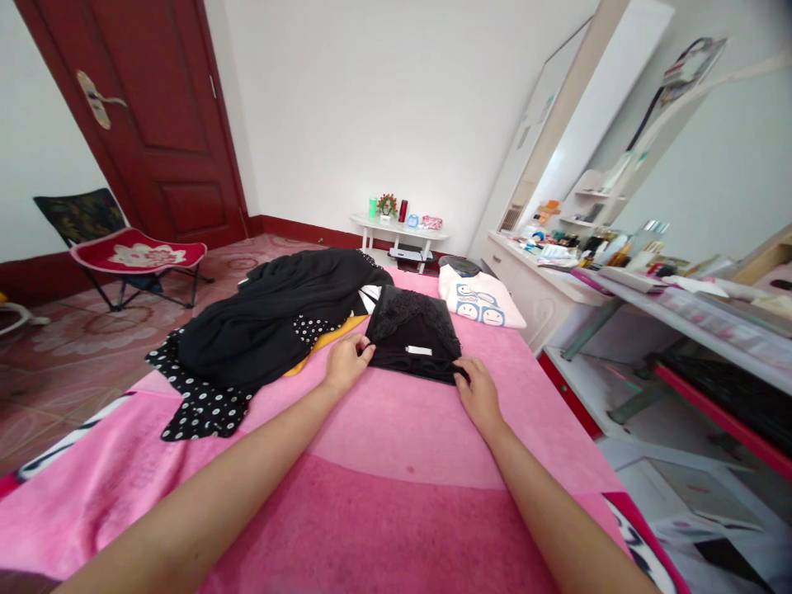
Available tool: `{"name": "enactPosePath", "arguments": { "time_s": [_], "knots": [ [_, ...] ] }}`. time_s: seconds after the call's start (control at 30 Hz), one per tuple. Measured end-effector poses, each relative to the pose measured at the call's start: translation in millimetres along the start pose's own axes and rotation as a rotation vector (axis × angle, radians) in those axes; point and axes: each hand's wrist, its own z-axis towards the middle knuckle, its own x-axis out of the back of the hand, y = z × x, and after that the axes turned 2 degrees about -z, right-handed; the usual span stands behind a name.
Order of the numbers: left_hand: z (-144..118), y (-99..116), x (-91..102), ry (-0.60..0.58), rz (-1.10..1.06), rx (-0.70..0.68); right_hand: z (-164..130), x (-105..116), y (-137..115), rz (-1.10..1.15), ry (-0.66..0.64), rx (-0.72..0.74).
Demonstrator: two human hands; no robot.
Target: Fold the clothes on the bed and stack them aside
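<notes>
Two bare forearms enter from 6 o'clock across a pink blanket (pixel 396 462) spread over the bed. The left hand (pixel 345 363) pinches the near-left corner of a folded black garment (pixel 413 337), fingers closed on the fabric edge. The right hand (pixel 478 394) rests at the near-right corner with its fingers curled onto the hem; whether it grips or merely presses cannot be told. The garment lies at 12 o'clock from the hands, flat on the blanket near the bed's centre, a lace-like panel at its far end and a small white label showing on top.

Judged from this pose, the step in hand is folding or squaring the garment. The next move would call for both corners to be lifted evenly, so that the layers beneath do not slide apart.

At 10 o'clock lies a heap of dark clothes (pixel 278 318) over a black-and-white dotted cloth (pixel 201 404), with a sliver of yellow between them. At 1 o'clock sits a folded cream shirt (pixel 479 301) printed with faces. The garment's type and its underlying layers are hidden. The cluttered desk (pixel 557 276) at 2 o'clock carries items too small to identify.
</notes>
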Motion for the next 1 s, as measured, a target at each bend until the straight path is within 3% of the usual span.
{"name": "enactPosePath", "arguments": {
  "time_s": [0.17,0.3,0.5,0.63,0.77,0.87,1.0],
  "knots": [
    [0,-5,4.6,0.129,-0.085,0.1,6,-1,-12,0.041,0.019,-0.027],
    [-1,-6,6.0,0.078,-0.04,0.147,0,-7,-21,0.035,-0.006,-0.029],
    [-13,10,13.8,0.188,0.023,-0.125,-4,-5,-37,-0.09,0.007,-0.009],
    [-6,34,19.6,0.071,0.038,-0.327,-6,-4,-48,-0.201,0.01,0.012],
    [30,59,13.0,-0.001,0.029,-0.415,-5,-5,-51,-0.245,0.011,0.023],
    [51,60,-3.8,-0.098,0.06,-0.345,-4,-4,-49,-0.24,0.011,0.012],
    [46,35,-31.6,-0.248,0.224,-0.186,-6,-5,-46,-0.212,0.006,0.005]
  ]
}}
